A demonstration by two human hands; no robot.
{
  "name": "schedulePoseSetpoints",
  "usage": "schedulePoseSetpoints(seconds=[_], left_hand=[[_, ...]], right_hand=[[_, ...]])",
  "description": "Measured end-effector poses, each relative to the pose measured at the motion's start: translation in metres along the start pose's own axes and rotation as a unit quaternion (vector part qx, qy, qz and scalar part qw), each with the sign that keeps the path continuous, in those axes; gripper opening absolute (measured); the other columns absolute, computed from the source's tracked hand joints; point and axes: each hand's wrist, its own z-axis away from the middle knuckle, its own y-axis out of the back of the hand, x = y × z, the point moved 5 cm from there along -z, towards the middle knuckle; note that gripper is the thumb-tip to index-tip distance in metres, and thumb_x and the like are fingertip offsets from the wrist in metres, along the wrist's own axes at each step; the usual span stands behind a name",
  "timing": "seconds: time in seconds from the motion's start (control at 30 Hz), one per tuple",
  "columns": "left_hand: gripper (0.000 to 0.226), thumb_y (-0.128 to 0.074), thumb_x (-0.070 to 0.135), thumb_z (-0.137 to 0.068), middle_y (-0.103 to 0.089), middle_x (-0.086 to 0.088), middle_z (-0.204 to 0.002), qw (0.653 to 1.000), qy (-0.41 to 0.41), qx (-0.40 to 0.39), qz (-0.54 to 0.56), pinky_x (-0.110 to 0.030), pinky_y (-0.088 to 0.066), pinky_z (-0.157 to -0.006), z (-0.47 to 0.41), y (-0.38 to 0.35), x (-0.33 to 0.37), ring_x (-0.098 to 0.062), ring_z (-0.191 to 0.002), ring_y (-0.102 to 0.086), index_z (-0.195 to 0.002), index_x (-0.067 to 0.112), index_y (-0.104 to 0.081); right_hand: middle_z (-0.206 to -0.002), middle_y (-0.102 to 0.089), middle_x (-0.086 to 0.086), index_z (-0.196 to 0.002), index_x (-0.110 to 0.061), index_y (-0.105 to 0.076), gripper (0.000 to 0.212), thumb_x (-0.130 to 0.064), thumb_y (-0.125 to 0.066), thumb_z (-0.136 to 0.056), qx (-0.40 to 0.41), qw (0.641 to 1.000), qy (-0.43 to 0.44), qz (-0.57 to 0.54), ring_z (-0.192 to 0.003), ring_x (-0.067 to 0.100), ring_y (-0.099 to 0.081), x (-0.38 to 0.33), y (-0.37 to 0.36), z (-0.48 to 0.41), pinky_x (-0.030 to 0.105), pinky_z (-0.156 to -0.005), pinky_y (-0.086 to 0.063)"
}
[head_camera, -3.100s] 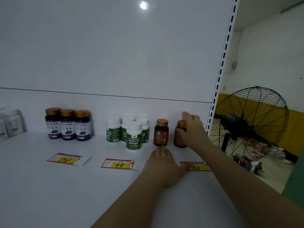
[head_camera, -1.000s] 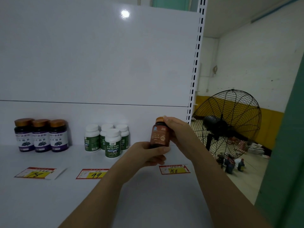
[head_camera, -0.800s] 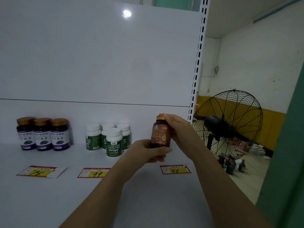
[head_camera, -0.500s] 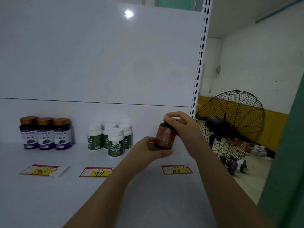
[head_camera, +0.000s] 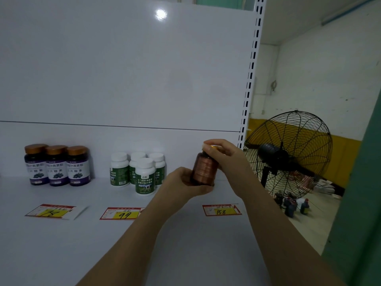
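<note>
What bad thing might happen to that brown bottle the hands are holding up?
The brown bottle is held above the shelf, the left hand round its base, the right hand pinching its cap. If the cap twists loose, whatever is inside might spill. If a grip slips, the bottle may drop onto the shelf and knock the white-capped bottles beside it.

A shop: white shelf, price tags, supplement bottles.

The white shelf I watched carried three purple-labelled bottles and four white bottles. Three price tags lay nearer its front.
</note>
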Motion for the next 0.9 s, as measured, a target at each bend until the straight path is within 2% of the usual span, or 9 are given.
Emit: schedulePoseSetpoints(seconds=[0.1,0.23,0.33,0.4,0.53,0.6,0.7,0.8,0.9], left_hand=[[0.050,-0.077,0.039,-0.072,-0.070,0.005,-0.103,0.998,0.012,-0.055,0.010,-0.032,-0.049,-0.095,0.001,-0.005,-0.001,-0.010,-0.097,-0.064,-0.116,0.020,-0.061],[0.048,-0.076,0.036,-0.074,-0.070,0.003,-0.103,0.997,0.004,-0.067,0.030,-0.037,-0.048,-0.098,0.003,-0.005,0.001,-0.014,-0.099,-0.064,-0.116,0.021,-0.062],[0.026,-0.080,0.025,-0.072,-0.069,0.004,-0.086,0.999,-0.018,-0.011,0.024,-0.024,-0.052,-0.081,0.002,0.000,0.005,-0.011,-0.083,-0.065,-0.088,0.026,-0.061],[0.026,-0.081,0.021,-0.071,-0.066,0.006,-0.076,0.999,-0.037,0.010,0.017,-0.017,-0.049,-0.068,0.002,0.002,0.008,-0.008,-0.072,-0.062,-0.079,0.028,-0.057],[0.036,-0.079,0.031,-0.072,-0.072,0.007,-0.095,0.997,-0.003,-0.046,0.056,-0.023,-0.049,-0.086,0.002,-0.001,0.003,-0.008,-0.091,-0.066,-0.104,0.024,-0.062],[0.035,-0.076,0.029,-0.076,-0.073,0.007,-0.097,0.996,-0.005,-0.075,0.051,-0.024,-0.047,-0.090,0.003,-0.002,0.002,-0.009,-0.095,-0.066,-0.108,0.026,-0.065],[0.038,-0.078,0.019,-0.074,-0.071,0.005,-0.094,0.998,-0.010,-0.031,0.059,-0.018,-0.049,-0.079,0.001,0.001,0.002,-0.010,-0.090,-0.066,-0.109,0.021,-0.063],[0.043,-0.082,0.017,-0.069,-0.067,0.004,-0.092,0.999,-0.020,0.032,0.016,-0.016,-0.047,-0.069,0.000,0.006,0.003,-0.010,-0.084,-0.063,-0.105,0.017,-0.058],[0.051,-0.083,0.022,-0.067,-0.066,0.004,-0.098,0.999,-0.015,0.027,0.015,-0.019,-0.049,-0.075,0.000,0.005,0.002,-0.011,-0.090,-0.063,-0.108,0.017,-0.055]], right_hand=[[-0.101,-0.070,0.003,-0.105,-0.018,-0.068,0.017,-0.019,-0.062,-0.090,-0.010,0.999,-0.007,-0.051,-0.099,0.018,-0.063,0.000,0.004,0.000,0.035,-0.086,-0.054],[-0.104,-0.068,-0.001,-0.113,-0.020,-0.065,0.022,-0.023,-0.056,-0.093,-0.047,0.997,-0.020,-0.051,-0.098,0.014,-0.063,0.001,-0.002,0.000,0.036,-0.089,-0.053],[-0.108,-0.064,-0.004,-0.113,-0.026,-0.064,0.025,-0.034,-0.061,-0.090,-0.038,0.999,-0.025,-0.002,-0.101,0.011,-0.061,0.003,-0.008,0.002,0.034,-0.090,-0.054],[-0.108,-0.062,-0.003,-0.112,-0.028,-0.063,0.026,-0.033,-0.065,-0.087,-0.018,1.000,-0.021,0.016,-0.103,0.014,-0.060,0.004,-0.007,0.003,0.034,-0.087,-0.055],[-0.111,-0.066,0.003,-0.121,-0.022,-0.060,0.031,-0.020,-0.061,-0.090,-0.022,0.996,-0.044,-0.068,-0.104,0.018,-0.063,0.006,0.000,0.001,0.035,-0.088,-0.054],[-0.115,-0.065,0.006,-0.122,-0.017,-0.060,0.030,-0.017,-0.057,-0.092,-0.044,0.992,-0.053,-0.107,-0.106,0.022,-0.062,0.005,-0.001,0.001,0.036,-0.088,-0.054],[-0.120,-0.062,0.007,-0.123,-0.013,-0.059,0.030,-0.018,-0.053,-0.095,-0.076,0.988,-0.052,-0.120,-0.109,0.019,-0.060,0.002,-0.008,0.001,0.031,-0.085,-0.053],[-0.114,-0.063,-0.001,-0.116,-0.026,-0.063,0.026,-0.031,-0.058,-0.091,-0.069,0.996,-0.031,-0.040,-0.107,0.013,-0.060,0.002,-0.011,0.002,0.032,-0.088,-0.054],[-0.109,-0.066,0.003,-0.114,-0.025,-0.066,0.025,-0.024,-0.063,-0.089,-0.046,0.997,-0.028,-0.050,-0.103,0.018,-0.064,0.004,-0.006,0.002,0.031,-0.084,-0.056]])
